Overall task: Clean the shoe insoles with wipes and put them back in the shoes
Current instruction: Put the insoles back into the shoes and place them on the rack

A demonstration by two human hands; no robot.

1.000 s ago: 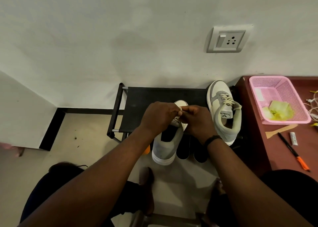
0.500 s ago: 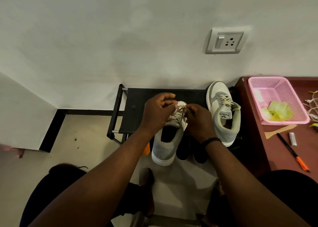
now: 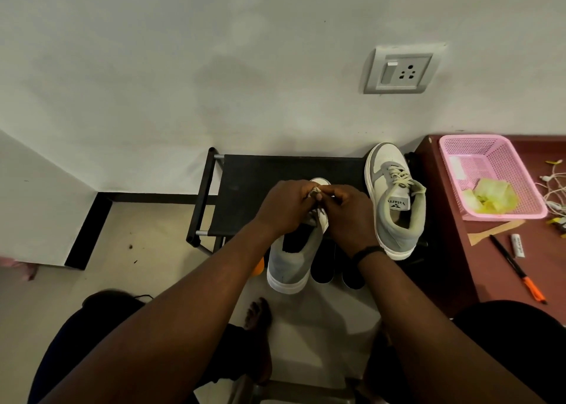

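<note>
Both hands, left hand and right hand, pinching laces of grey-and-white canvas sneaker at black shoe rack's front edge; insole seemingly back in, tying left.

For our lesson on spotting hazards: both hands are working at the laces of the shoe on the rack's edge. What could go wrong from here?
1. The held shoe overhangs the black rack; a tug by the left hand or right hand may tip it off.
2. The second shoe stands close by the right forearm and could get knocked.
</note>
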